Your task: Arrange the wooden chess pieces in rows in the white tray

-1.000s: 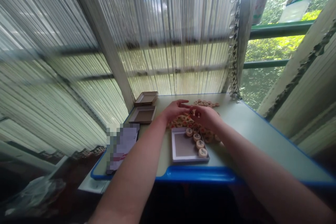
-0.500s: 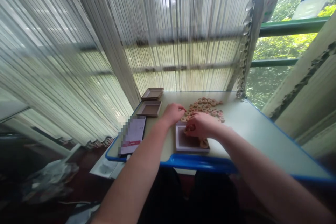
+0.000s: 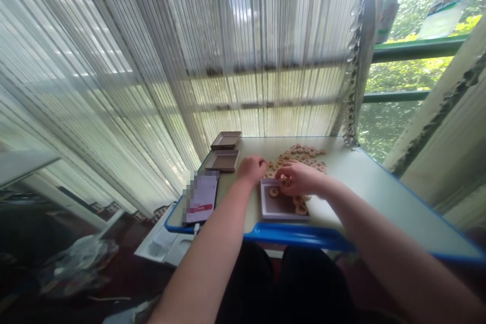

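Many round wooden Chinese chess pieces point(image 3: 307, 150) lie loose on the table beyond my hands. My right hand point(image 3: 301, 177) is over the far side of a shallow box point(image 3: 265, 202), its fingers closed on a chess piece point(image 3: 285, 181). Inside that box one piece point(image 3: 274, 191) lies near the left wall, and others point(image 3: 301, 208) are by the right wall, partly covered by my right hand. Just beyond the box's far left corner is my left hand point(image 3: 251, 169), fingers curled close to the nearest loose pieces; what they hold, if anything, is hidden.
Two more shallow boxes point(image 3: 224, 161) stand at the table's far left. In front of them lies a tablet or phone-like device point(image 3: 203, 195), partly blurred out, with a white cable plug point(image 3: 196, 229) at its near edge. A blue rim point(image 3: 299, 233) edges the table; a striped curtain hangs behind.
A chess piece now lies at the left inside the box. My right hand has lifted slightly away from it and holds a piece. The view has shifted a little.
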`<action>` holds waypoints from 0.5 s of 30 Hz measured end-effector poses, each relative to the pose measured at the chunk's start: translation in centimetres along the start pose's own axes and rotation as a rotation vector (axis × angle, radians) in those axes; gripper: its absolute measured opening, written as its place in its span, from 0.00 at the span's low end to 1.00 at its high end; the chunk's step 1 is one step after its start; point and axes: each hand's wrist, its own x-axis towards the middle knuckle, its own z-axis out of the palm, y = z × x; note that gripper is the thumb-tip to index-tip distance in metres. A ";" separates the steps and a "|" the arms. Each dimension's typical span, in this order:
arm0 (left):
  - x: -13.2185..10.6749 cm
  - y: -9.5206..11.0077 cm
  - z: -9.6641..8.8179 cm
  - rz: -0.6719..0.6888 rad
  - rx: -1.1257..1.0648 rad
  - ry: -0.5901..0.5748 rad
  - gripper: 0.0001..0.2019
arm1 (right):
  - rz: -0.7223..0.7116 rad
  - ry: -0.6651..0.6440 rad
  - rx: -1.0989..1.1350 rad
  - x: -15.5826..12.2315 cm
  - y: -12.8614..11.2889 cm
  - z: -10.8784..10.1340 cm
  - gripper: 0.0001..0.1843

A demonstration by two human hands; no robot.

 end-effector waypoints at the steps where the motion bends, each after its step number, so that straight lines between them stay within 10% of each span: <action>1: 0.0 0.1 0.0 0.012 0.003 -0.005 0.13 | -0.019 0.002 -0.007 0.0 -0.2 0.2 0.17; 15: -0.5 1.3 -0.8 0.059 0.019 -0.029 0.12 | 0.029 0.025 -0.065 0.4 0.1 1.4 0.17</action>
